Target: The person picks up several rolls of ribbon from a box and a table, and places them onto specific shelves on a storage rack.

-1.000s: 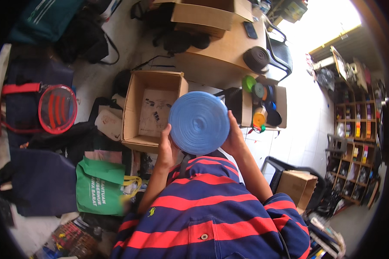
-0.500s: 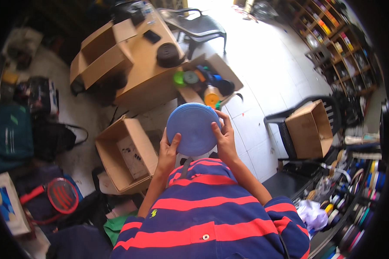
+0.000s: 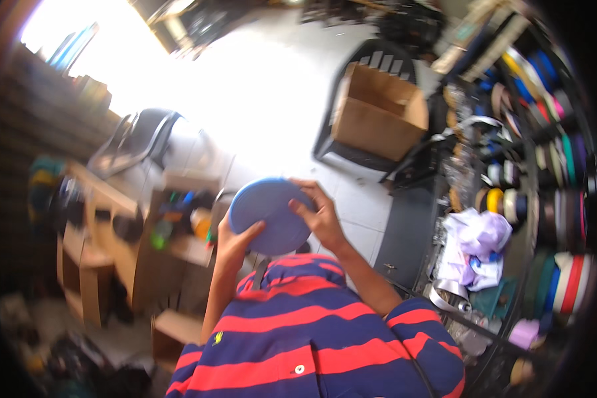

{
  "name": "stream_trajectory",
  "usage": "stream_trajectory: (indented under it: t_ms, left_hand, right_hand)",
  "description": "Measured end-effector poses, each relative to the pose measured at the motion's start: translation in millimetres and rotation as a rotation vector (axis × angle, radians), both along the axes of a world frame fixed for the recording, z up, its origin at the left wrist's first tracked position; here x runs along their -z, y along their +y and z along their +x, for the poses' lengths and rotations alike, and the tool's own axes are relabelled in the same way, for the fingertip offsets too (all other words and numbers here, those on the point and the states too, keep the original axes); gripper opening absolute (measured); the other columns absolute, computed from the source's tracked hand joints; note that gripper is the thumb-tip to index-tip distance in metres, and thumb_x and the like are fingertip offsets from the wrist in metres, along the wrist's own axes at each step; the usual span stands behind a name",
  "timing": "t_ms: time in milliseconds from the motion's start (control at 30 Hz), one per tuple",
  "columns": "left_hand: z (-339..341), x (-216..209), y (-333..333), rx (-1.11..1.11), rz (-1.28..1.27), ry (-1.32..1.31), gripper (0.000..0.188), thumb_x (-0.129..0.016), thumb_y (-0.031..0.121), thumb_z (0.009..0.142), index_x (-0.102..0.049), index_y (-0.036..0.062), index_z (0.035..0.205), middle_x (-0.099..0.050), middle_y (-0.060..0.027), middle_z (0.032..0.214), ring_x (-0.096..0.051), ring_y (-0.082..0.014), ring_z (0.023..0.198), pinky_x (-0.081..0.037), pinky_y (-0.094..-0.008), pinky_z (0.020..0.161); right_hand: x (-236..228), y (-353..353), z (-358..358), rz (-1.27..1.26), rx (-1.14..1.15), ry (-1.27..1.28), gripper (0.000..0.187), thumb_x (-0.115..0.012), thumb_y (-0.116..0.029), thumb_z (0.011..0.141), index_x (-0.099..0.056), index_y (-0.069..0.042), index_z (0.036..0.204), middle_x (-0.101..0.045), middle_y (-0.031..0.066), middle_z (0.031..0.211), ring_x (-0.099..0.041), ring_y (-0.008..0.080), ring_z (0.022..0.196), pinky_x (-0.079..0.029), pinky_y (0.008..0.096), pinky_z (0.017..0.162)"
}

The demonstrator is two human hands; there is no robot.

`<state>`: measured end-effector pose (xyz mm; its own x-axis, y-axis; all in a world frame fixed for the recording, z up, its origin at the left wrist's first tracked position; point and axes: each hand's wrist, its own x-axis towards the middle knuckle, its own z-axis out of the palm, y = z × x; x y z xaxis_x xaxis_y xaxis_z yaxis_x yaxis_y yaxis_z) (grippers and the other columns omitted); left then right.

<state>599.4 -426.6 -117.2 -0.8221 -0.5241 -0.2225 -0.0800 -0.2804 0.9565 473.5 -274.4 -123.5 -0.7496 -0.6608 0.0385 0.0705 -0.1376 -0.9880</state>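
Head view: blue disc (image 3: 272, 215) held up in front of the chest, over the white floor (image 3: 272, 113), between both hands. Looks light, thin and stiff, likely plastic, with a smooth face that could slip; probably not fragile. Best taken at the rim, on opposite sides, as here.

Left hand (image 3: 235, 242) at the lower left edge of the disc, fingers (image 3: 251, 232) closed on the rim, thumb lying over the near face. Right hand (image 3: 322, 215) at the right edge, fingers (image 3: 305, 207) curled across the face and gripping the rim, wrist below. Disc sits tilted, face toward the camera, middle bare between the two grips, far rim clear of both hands.

Striped shirt (image 3: 312, 338) in red and navy filling the lower frame. Open cardboard box (image 3: 378, 113) well apart at upper right, on a dark chair. Shelves (image 3: 544, 186) of coloured rolls along the right rim. Crumpled pale cloth (image 3: 474, 249) near the shelves. Low wooden counter (image 3: 106, 232) at left with small bright things on it, blurred. Dark chair (image 3: 136, 142) beyond it.
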Motion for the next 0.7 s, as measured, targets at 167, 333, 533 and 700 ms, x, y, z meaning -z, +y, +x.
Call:
stream_trajectory:
  t_ms: [167,333,533,700]
  left_hand:
    - [-84,-6,27,0.114,0.101,0.044,0.044,-0.07,0.005,0.076,-0.054,-0.005,0.117,-0.064,-0.0116,0.104,-0.061,-0.0182,0.094,-0.048,-0.0312,0.085]
    - [-159,-5,42,0.293,0.243,-0.002,0.053,-0.069,0.007,0.078,-0.047,-0.0033,0.125,-0.06,-0.0131,0.111,-0.058,-0.0207,0.103,-0.046,-0.0331,0.091]
    - [-248,-43,53,0.727,0.193,0.317,0.122,-0.086,0.022,0.064,0.002,0.0095,0.148,-0.03,-0.0213,0.141,-0.037,-0.0334,0.129,-0.032,-0.0445,0.108]
    - [-341,-31,33,0.848,-0.654,0.729,0.131,-0.094,0.032,0.044,-0.012,0.0191,0.145,-0.004,-0.0299,0.148,-0.023,-0.0413,0.136,-0.033,-0.0507,0.106]
  right_hand:
    - [-15,47,-43,0.088,0.231,0.174,0.051,-0.061,-0.009,0.09,-0.04,-0.002,0.136,-0.044,0.0103,0.135,-0.043,0.0176,0.123,-0.037,0.0306,0.101]
    - [-35,86,-68,-0.074,0.318,-0.129,0.069,-0.067,-0.01,0.086,-0.026,-0.002,0.142,-0.041,0.016,0.136,-0.042,0.0218,0.126,-0.037,0.0323,0.102]
    - [-44,101,-128,-0.159,0.63,-0.103,0.067,-0.066,-0.008,0.085,-0.029,-0.002,0.141,-0.047,0.0132,0.129,-0.046,0.0205,0.12,-0.037,0.0329,0.101]
    - [-71,94,-187,-0.191,0.764,-0.019,0.058,-0.066,-0.013,0.086,-0.039,0.0,0.135,-0.052,0.0118,0.122,-0.05,0.0172,0.112,-0.039,0.031,0.097]
